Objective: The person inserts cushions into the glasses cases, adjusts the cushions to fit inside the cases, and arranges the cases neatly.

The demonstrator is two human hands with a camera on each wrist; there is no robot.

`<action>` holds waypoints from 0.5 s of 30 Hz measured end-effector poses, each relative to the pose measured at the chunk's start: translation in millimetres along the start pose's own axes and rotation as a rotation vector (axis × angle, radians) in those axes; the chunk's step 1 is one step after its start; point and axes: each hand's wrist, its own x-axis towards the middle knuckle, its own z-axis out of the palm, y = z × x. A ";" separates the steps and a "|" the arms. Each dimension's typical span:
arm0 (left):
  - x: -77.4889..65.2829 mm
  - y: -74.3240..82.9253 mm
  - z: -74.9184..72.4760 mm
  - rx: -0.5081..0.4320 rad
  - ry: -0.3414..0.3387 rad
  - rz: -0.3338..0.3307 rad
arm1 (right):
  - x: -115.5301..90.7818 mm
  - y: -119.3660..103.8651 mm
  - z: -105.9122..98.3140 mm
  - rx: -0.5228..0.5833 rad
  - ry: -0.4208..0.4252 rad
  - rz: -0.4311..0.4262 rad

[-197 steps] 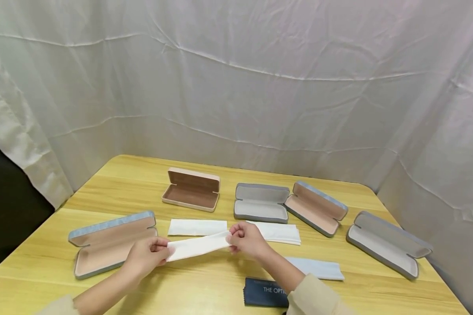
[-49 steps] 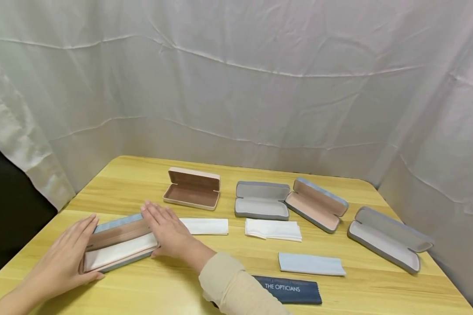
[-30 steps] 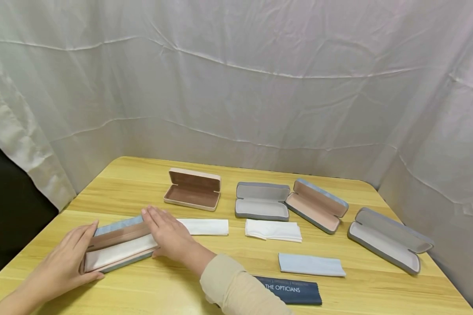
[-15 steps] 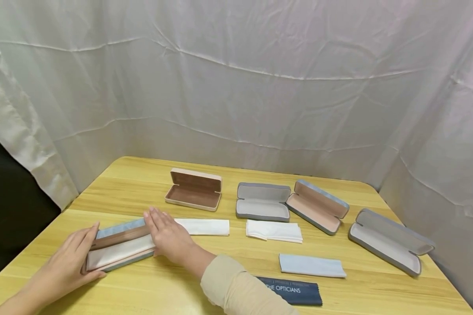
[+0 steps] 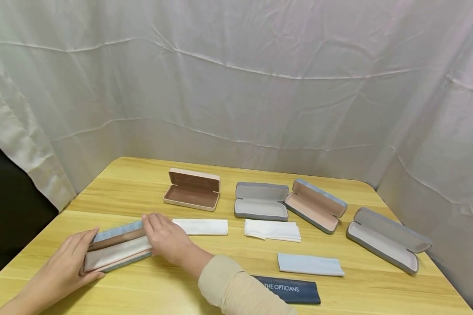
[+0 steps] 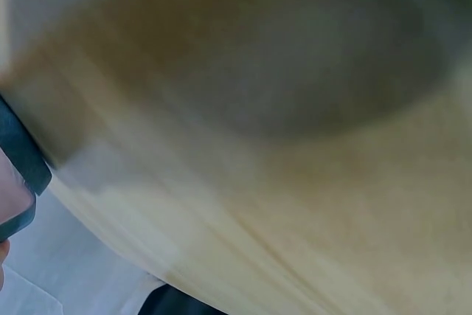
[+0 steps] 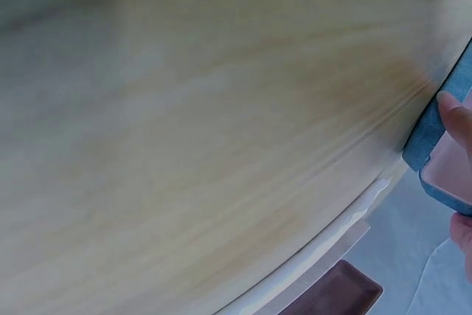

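At the table's left, a blue-lidded glasses case (image 5: 117, 231) with a pinkish lining stands partly open, its lid tilted forward. A folded white cloth (image 5: 118, 254) lies along its bottom half. My left hand (image 5: 63, 262) grips the left end, thumb low at the front and fingers up at the lid. Around the right end my right hand (image 5: 167, 238) holds it in the same way, covering that corner. In the right wrist view, a thumb (image 7: 456, 117) rests on one half of the case. Only the case's corner (image 6: 26, 160) shows in the left wrist view.
Behind stand an open brown-lined case (image 5: 192, 196), a grey case (image 5: 261, 208) and a blue-lidded case (image 5: 313, 212). Another grey case (image 5: 382, 247) is at right. White cloths (image 5: 205, 227) (image 5: 272, 229), a light blue cloth (image 5: 310, 264) and a navy cloth (image 5: 299, 292) lie folded.
Earlier both hands held the white cloth stretched above the table; now it lies in the blue-lidded case, which both hands grip. Over the last second the lid has tipped slightly further down.
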 end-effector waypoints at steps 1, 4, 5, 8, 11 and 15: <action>-0.3 0.2 0.1 0.000 0.003 0.002 | -0.1 -0.2 0.0 -0.009 -0.002 -0.006; -0.7 0.7 -0.1 -0.001 0.014 0.011 | -0.5 -0.7 0.3 -0.027 0.002 -0.017; -0.5 0.9 -0.3 -0.001 0.017 0.015 | -0.6 -0.8 0.5 -0.033 0.003 -0.018; -0.6 1.1 -0.8 -0.003 0.022 0.021 | -1.3 -1.3 0.7 -0.050 0.012 -0.021; -0.6 1.6 -1.1 -0.003 0.019 0.020 | -1.9 -1.6 2.0 -0.063 0.027 -0.027; -0.3 2.4 -1.1 -0.002 0.013 0.018 | -2.7 -1.3 4.1 -0.072 0.062 -0.040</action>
